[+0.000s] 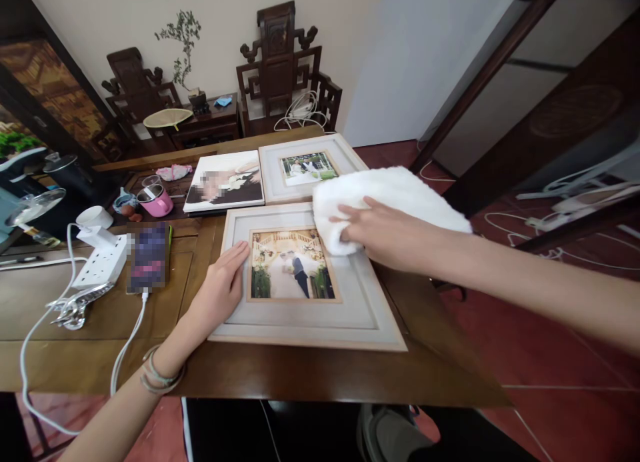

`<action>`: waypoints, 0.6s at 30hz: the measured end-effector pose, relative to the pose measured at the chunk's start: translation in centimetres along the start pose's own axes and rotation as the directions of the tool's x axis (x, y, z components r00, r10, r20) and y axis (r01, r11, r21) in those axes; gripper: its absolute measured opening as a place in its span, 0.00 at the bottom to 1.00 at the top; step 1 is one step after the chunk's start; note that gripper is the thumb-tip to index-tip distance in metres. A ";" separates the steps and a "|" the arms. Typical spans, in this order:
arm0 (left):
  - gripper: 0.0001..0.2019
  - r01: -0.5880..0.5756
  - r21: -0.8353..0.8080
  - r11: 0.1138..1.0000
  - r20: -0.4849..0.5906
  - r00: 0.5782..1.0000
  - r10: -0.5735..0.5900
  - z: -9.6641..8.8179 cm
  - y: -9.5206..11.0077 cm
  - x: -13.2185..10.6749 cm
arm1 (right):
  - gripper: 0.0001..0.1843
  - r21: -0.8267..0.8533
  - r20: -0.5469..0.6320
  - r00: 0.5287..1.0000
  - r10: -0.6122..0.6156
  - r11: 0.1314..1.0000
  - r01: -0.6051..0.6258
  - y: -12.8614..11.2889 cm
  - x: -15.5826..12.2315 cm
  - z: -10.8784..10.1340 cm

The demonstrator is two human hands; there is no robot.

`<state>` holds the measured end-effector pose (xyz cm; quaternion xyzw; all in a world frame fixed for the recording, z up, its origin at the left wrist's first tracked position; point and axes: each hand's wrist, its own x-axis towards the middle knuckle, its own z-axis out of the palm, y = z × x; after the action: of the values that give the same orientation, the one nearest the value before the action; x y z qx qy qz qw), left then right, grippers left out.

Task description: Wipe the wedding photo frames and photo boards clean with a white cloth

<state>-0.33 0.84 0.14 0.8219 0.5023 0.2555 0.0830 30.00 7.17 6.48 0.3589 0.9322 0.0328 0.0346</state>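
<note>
A large framed photo (350,309) lies flat on the wooden table (300,375) in front of me. My left hand (220,289) rests flat on its left border, fingers stretched out. My right hand (385,232) presses a white towel (395,189) onto the frame's upper right part, fingers spread over the cloth. A second framed photo (273,175) and an unframed photo print (225,179) lie side by side just behind it.
A phone (149,257) on a charging cable, a white power strip (103,262) and scissors (73,312) lie at the left. Further back stand a pink pot (155,199), a white cup (94,217), carved chairs (280,69) and a small plant (185,42). Red floor tiles and cables at the right.
</note>
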 end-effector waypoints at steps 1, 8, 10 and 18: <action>0.23 -0.002 0.005 1.000 0.003 1.000 0.002 0.0 0.0 0.0 | 0.21 -0.015 0.028 1.000 -0.002 1.000 0.003 -0.9 -0.9 0.2; 0.23 0.013 -0.016 1.000 0.005 1.000 -0.013 0.0 0.0 0.0 | 0.23 0.209 0.110 0.988 -0.112 0.974 0.088 -6.4 -7.6 1.7; 0.23 0.022 -0.024 0.999 0.004 1.000 -0.022 -0.1 0.1 0.0 | 0.22 0.232 0.077 0.995 -0.056 0.972 0.037 -5.9 -7.8 1.7; 0.21 0.017 0.000 1.000 -0.024 1.000 -0.017 -0.1 0.1 -0.2 | 0.24 0.020 0.063 0.985 0.158 0.987 -0.160 -0.1 0.5 0.2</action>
<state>-0.34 0.63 0.25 0.8145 0.5101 0.2647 0.0792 29.58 7.42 6.27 0.4333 0.8994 0.0130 0.0559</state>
